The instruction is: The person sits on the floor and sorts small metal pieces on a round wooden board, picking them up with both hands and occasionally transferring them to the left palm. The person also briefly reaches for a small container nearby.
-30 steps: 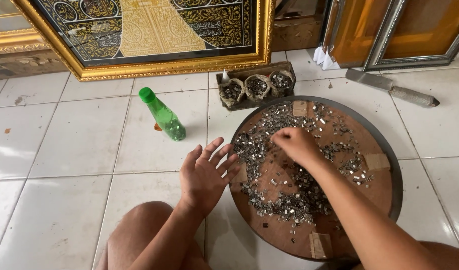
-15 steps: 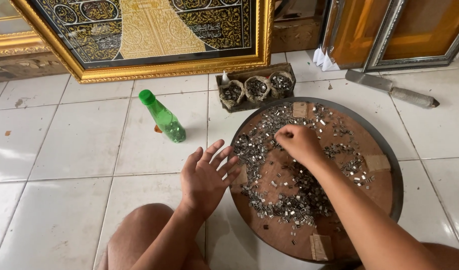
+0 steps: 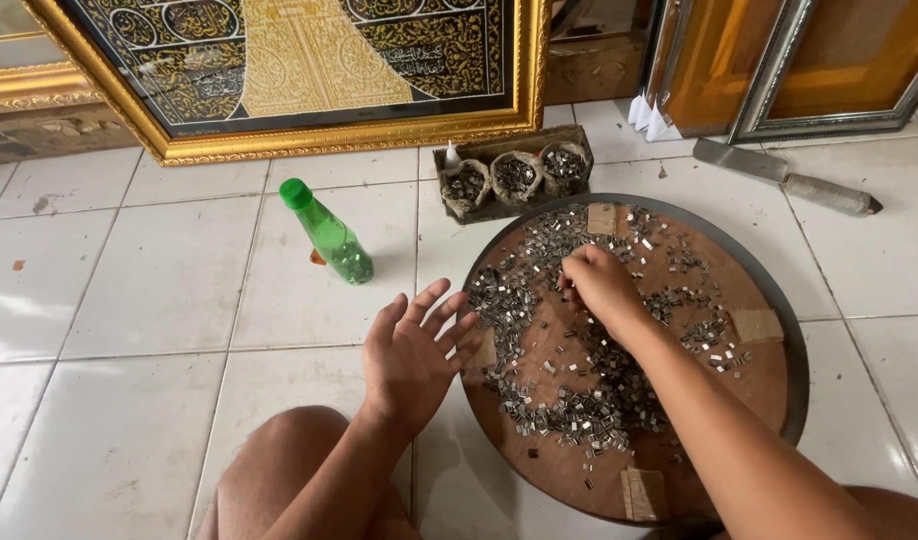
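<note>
Right now the right hand [image 3: 601, 288] pinches among metal clips [image 3: 579, 400] on the round tray [image 3: 769, 300]; the left hand [image 3: 414, 355], spread, hovers just left of its rim.

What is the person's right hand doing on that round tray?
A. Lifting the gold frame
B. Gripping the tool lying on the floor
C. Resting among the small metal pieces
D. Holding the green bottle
C: the right hand lies curled on the scattered metal pieces on the tray, while the green bottle stands untouched on the tiles.
</note>
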